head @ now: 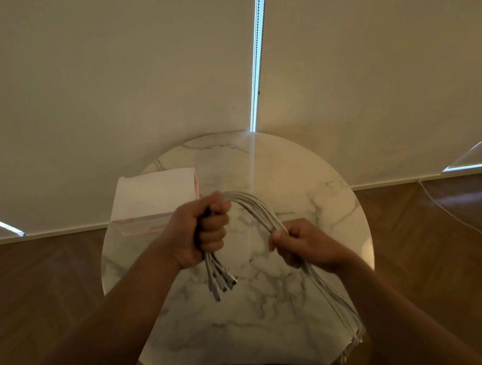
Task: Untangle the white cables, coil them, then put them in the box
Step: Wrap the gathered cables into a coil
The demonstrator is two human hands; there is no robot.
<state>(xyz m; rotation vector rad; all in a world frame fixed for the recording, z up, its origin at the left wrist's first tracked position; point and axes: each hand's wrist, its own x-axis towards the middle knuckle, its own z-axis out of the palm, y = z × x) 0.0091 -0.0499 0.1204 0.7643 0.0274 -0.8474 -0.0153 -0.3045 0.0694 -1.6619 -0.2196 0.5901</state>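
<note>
A bundle of several white cables point(256, 208) arches between my two hands above the round marble table point(304, 180). My left hand point(203, 230) is a fist around one end of the bundle, and the plug ends point(222, 284) hang below it. My right hand point(303, 244) grips the bundle further along; the rest of the cables point(337, 301) trail down past the table's right front edge. The pale pink box point(155, 197) sits at the table's left rear, just behind my left hand.
The table stands close to a wall of cream roller blinds point(128, 78) with a bead chain point(257, 57) at the gap. Wooden floor point(33, 283) surrounds it. A thin white cord point(450, 213) lies on the floor at the right.
</note>
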